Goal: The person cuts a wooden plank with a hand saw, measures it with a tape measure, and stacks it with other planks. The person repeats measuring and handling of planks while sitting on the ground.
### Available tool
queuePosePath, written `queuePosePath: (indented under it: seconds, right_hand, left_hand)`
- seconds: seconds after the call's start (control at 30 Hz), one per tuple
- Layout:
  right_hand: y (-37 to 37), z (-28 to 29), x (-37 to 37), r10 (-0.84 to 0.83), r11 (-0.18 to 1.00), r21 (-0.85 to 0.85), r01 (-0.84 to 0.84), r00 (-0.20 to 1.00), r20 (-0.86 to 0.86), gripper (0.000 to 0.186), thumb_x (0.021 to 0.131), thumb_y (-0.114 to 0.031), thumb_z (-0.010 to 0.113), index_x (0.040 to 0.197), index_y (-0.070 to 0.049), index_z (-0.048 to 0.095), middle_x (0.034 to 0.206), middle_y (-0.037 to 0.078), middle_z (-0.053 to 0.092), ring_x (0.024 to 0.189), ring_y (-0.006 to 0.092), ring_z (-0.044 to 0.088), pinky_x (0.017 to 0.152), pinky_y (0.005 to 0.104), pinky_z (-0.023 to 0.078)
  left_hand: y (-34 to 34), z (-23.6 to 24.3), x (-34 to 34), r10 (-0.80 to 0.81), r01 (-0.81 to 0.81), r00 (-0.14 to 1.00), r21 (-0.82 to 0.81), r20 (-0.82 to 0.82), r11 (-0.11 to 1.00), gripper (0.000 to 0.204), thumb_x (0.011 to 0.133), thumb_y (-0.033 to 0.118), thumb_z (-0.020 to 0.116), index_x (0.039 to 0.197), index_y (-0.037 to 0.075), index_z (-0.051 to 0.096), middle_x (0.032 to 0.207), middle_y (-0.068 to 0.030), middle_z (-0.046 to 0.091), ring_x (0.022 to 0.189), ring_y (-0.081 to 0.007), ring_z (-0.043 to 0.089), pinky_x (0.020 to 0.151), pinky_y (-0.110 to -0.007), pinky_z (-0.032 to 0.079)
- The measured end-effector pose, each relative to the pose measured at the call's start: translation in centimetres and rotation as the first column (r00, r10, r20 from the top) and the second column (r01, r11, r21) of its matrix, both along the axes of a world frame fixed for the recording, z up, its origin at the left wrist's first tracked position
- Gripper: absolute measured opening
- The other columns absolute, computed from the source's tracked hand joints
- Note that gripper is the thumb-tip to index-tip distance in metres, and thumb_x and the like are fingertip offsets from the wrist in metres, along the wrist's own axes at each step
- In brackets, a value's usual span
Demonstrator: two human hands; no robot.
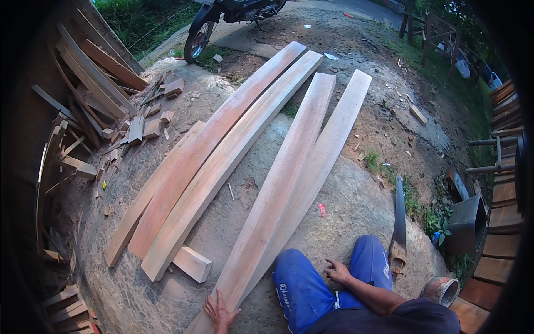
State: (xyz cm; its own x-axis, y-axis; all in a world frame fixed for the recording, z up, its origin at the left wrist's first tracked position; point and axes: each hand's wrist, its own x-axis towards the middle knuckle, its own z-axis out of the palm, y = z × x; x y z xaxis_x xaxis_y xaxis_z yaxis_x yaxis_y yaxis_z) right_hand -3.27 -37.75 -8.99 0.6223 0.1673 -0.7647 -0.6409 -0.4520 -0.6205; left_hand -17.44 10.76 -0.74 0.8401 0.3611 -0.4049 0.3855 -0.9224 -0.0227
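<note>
While I crouch by the boards:
Left hand (219, 313): spread flat on my long plank (278, 189).
Right hand (337, 271): loosely open, resting on my knee.
Tin (441, 290): round, at my right, contents unclear.
Red scrap (322, 210): small, on the ground beside the plank.

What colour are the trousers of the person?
The trousers are bright blue, with small white marks; the head view shows them best.

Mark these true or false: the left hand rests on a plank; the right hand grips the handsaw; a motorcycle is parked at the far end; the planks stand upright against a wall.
1. The left hand lies flat on the near end of a long pale wooden plank. True.
2. The right hand grips the wooden-handled handsaw. False: it rests on the blue-trousered knee; the saw lies on the ground.
3. A black motorcycle stands beyond the planks. True.
4. The planks stand upright. False: they lie on the ground.
</note>
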Motion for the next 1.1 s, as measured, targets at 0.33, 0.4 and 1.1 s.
queuePosePath:
  seconds: [0.33,0.4,1.1]
  right_hand:
    - [-0.3,0.1,0.1,-0.127,0.986,-0.119,0.120,0.990,-0.054,0.064,0.093,-0.016,0.061,0.153,-0.004,0.041,0.112,0.017,0.073,0.089,0.0213,0.075,0.079,0.0357,0.059]
    - [-0.8,0.1,-0.1,-0.183,0.982,-0.052,0.181,0.982,-0.039,0.064,0.094,-0.015,0.061,0.153,-0.004,0.042,0.113,0.018,0.072,0.089,0.0216,0.075,0.078,0.0356,0.059]
    - [-3.2,-0.1,0.4,-0.201,0.966,0.139,0.220,0.970,-0.139,0.068,0.096,-0.012,0.064,0.156,-0.005,0.033,0.117,0.016,0.064,0.084,0.0243,0.069,0.065,0.0336,0.054]
  left_hand:
    - [-6.5,-0.2,25.2,-0.164,0.168,0.936,0.014,0.311,0.986,0.121,0.052,0.043,0.097,0.156,0.027,0.036,0.145,-0.0289,0.034,0.131,-0.0472,0.036,0.114,-0.060,0.023]
    - [-6.2,1.3,29.8,-0.091,0.096,0.938,0.001,0.334,0.995,0.117,0.055,0.038,0.096,0.155,0.027,0.037,0.147,-0.0266,0.035,0.135,-0.0471,0.034,0.115,-0.060,0.024]
    - [-10.3,-5.5,1.5,0.531,-0.501,0.847,-0.352,-0.011,0.791,0.092,0.084,0.038,0.077,0.160,0.012,0.031,0.168,-0.0184,0.018,0.154,-0.0394,0.020,0.126,-0.047,0.022]
